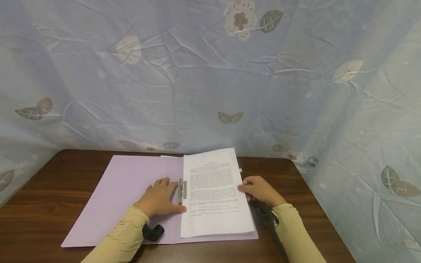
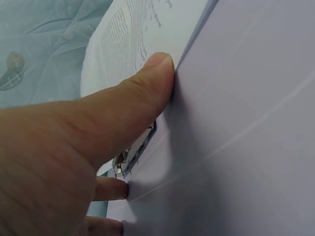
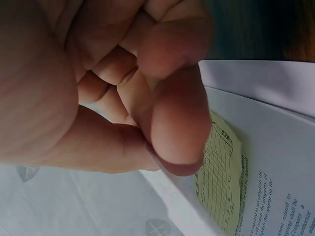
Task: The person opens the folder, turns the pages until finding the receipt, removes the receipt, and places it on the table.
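A lilac folder point(image 1: 128, 182) lies opened flat, with a stack of printed paper point(image 1: 213, 223) on its right side. Along the spine sits a metal clip point(image 1: 181, 191) at the left margin of the pages. My left hand point(image 1: 159, 199) rests spread on the folder beside the clip, its thumb point(image 2: 157, 61) on the lower left edge of the paper. At the right edge, my right hand point(image 1: 261, 190) pinches the top paper between thumb and fingers, holding it lifted. Beneath the lifted paper, the right wrist view shows a yellow slip point(image 3: 224, 177) with a printed grid on another printed page point(image 3: 268, 162).
Underneath is a dark brown wooden table point(image 1: 42, 204). A pale blue-grey curtain point(image 1: 197, 91) with leaf and flower patterns hangs behind it and along the sides. A small white tab point(image 1: 241, 170) sticks out at the right edge of the paper.
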The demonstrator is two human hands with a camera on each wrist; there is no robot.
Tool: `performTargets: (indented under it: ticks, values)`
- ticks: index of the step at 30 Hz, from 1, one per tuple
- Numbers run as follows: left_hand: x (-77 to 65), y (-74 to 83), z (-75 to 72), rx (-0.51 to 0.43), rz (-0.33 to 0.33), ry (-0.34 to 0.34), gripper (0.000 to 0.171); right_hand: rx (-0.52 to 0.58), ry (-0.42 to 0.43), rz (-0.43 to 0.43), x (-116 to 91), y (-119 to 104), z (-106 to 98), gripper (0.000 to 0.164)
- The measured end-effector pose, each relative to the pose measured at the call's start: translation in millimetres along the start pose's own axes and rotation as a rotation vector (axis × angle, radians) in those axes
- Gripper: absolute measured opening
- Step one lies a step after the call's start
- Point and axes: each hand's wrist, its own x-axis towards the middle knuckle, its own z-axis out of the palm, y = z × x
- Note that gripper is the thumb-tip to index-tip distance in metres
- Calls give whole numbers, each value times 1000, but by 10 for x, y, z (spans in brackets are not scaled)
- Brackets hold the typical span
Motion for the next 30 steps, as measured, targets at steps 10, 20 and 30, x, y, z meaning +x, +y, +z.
performTargets:
  ticks: [10, 20, 30]
  values:
    - [-10, -103, -68, -84, 13, -38, 100, 9, 13, 7, 6, 15, -28, 16]
    - [-10, -281, -243, 26, -23, -8, 85, -11, 58, 40, -12, 111, -198, 17]
    - [-20, -300, -234, -8, -161, 18, 93, -42, 116, 77, -29, 222, -304, 18]
